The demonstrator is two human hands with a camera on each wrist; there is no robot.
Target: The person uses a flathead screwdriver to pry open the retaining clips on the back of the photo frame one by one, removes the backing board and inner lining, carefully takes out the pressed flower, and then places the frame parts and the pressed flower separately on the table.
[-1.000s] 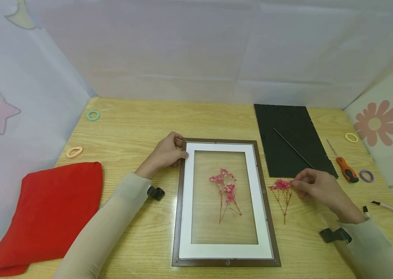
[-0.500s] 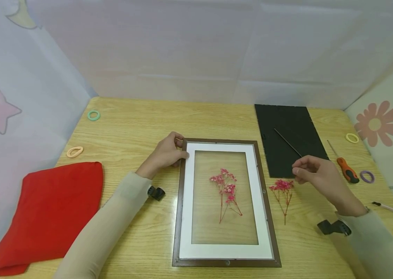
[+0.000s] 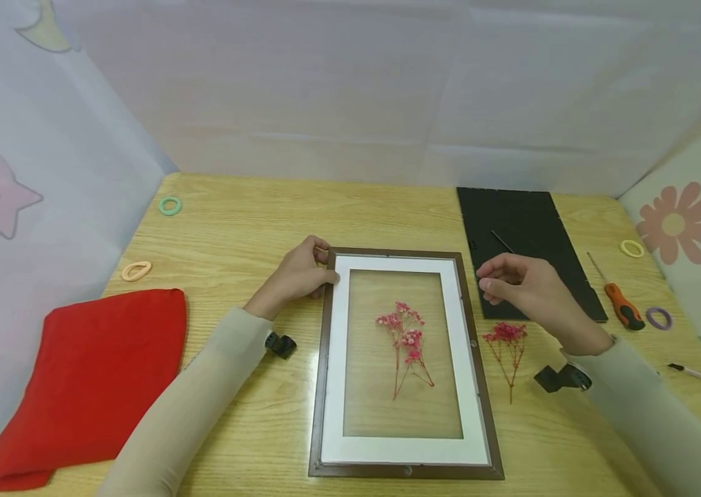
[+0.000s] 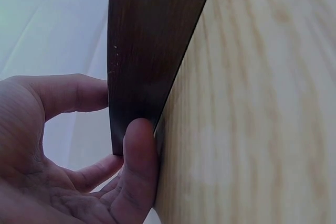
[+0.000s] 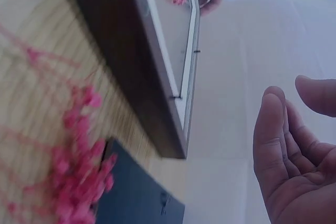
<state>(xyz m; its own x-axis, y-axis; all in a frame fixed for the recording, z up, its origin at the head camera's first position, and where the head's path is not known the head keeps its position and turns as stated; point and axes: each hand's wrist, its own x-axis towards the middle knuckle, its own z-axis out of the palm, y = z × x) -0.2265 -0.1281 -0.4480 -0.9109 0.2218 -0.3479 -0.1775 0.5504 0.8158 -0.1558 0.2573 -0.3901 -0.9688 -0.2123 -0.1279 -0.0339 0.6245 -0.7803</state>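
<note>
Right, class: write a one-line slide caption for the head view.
Left hand holds brown wooden picture frame; empty right hand hovers above loose pink dried flower sprig.

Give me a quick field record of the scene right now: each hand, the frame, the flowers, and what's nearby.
left hand: grips the top-left corner of the brown wooden picture frame
right hand: holds nothing, fingers loosely curled, above the black backing board
frame: flat on the light wooden table, white mat inside
flower in frame: pink dried sprig on the glass
loose flower: second pink dried sprig on the table, right of the frame
nearby: orange-handled screwdriver, red folded cloth
</note>
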